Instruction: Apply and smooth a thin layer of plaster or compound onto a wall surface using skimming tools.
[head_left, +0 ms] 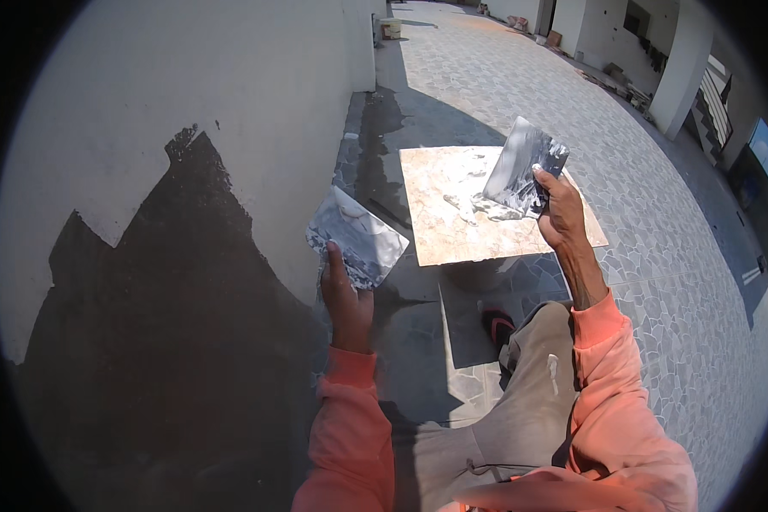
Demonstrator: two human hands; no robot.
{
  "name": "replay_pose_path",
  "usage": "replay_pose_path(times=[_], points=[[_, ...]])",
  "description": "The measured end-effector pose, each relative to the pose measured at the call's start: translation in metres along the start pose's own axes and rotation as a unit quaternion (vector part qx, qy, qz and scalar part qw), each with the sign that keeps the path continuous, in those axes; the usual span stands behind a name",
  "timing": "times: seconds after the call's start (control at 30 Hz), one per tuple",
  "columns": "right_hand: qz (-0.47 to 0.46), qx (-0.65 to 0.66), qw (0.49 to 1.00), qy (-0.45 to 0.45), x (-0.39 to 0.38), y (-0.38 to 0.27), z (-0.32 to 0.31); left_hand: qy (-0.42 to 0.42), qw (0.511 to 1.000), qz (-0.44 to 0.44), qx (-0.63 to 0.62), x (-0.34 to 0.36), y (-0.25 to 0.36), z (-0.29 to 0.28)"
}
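My left hand (347, 307) grips a flat plastering blade (363, 237), its face smeared with white and grey paste, close beside the wall. In my right hand (563, 212) is a second plastering blade (512, 175), tilted up, its darker edge streaked with paste. This one is over a square beige board (435, 243), near or touching its surface; I cannot tell which. White plaster paste (486, 207) lies in smears and lumps on the board. A dark round support (478, 273), mostly hidden, shows under the board.
To the left stands a wall (282, 102), pale above, with a dark grey jagged-edged area (171, 341) below. Stone-patterned paving (657, 205) stretches ahead and right. My sandalled foot (497, 322) is below the board. A bucket (391, 29) stands far off by the wall's end.
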State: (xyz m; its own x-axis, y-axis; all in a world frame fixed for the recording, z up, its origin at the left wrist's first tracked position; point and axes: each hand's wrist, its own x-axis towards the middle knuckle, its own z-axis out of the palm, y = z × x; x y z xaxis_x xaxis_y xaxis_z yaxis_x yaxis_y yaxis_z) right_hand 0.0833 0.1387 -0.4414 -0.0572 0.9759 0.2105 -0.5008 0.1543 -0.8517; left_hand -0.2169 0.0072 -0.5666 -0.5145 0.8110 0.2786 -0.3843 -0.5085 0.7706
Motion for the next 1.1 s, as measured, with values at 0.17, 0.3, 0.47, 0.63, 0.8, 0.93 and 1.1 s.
replay_pose_path(times=[0.17, 0.3, 0.47, 0.63, 0.8, 0.93, 1.1], points=[[-0.086, -0.187, 0.975, 0.08, 0.016, -0.027, -0.033, 0.025, 0.999, -0.024, 0.026, -0.007, 0.021, 0.041], [-0.235, -0.615, 0.753, 0.014, -0.004, -0.03, -0.041, 0.074, 0.992, -0.084, -0.053, -0.013, 0.022, 0.045], [-0.228, -0.718, 0.618, -0.225, -0.018, 0.007, -0.049, 0.08, 0.988, -0.132, -0.029, -0.013, 0.016, 0.049], [-0.25, -0.744, 0.535, -0.313, 0.003, 0.045, -0.035, 0.075, 0.988, -0.133, 0.002, -0.012, 0.005, 0.051], [-0.229, -0.764, 0.497, -0.343, 0.019, 0.069, -0.023, 0.061, 0.99, -0.122, -0.024, -0.014, 0.015, 0.068], [-0.233, -0.772, 0.482, -0.341, 0.021, 0.089, -0.033, 0.074, 0.991, -0.112, -0.008, -0.015, 0.012, 0.067], [-0.18, -0.756, 0.512, -0.365, 0.033, 0.086, -0.033, 0.075, 0.991, -0.098, 0.058, -0.01, 0.004, 0.049]])
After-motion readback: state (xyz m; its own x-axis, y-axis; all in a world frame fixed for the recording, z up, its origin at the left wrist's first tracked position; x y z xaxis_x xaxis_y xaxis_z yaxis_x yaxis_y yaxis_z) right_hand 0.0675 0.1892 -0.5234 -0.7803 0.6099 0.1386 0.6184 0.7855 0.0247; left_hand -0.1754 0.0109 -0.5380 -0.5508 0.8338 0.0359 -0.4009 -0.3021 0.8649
